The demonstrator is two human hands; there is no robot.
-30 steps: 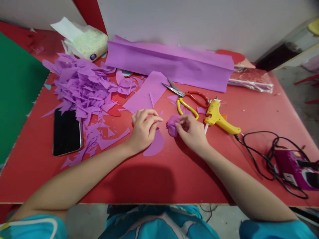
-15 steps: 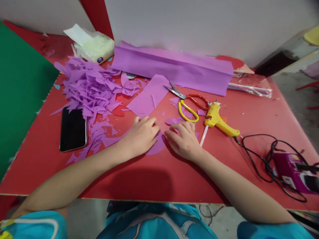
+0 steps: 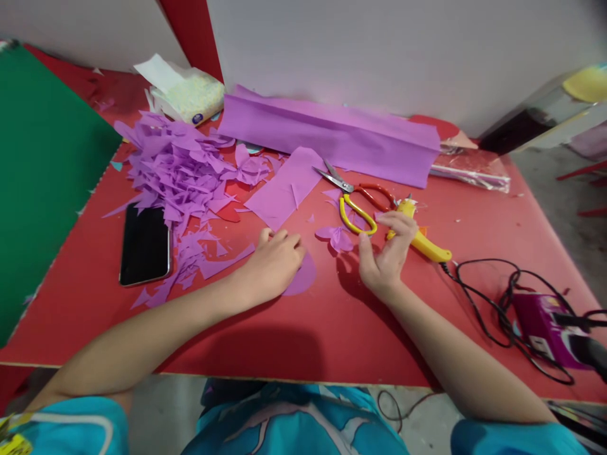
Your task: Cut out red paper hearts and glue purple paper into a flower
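Note:
My left hand [image 3: 279, 264], its fingers curled down, presses on a rounded purple paper piece [image 3: 303, 278] lying on the red table. Part of that piece is hidden under the palm. My right hand [image 3: 387, 256] is raised with thumb and fingers apart and nothing between them. It hovers over the yellow glue gun [image 3: 429, 246], covering part of its body. To the left of my right hand lies a small purple paper butterfly [image 3: 336, 237]. Just above that are open scissors [image 3: 349, 189] with one red and one yellow handle loop.
A heap of purple paper cutouts [image 3: 175, 164] and a black phone [image 3: 146, 245] lie at the left. Behind are a tissue pack [image 3: 190, 95] and a folded purple sheet [image 3: 332, 136]. The glue gun's black cable [image 3: 474, 309] loops beside a magenta box [image 3: 545, 328] at the right.
My right hand has lifted away from the rounded paper piece, moved right to the glue gun and opened. The left hand stays on the paper. The view has shifted slightly.

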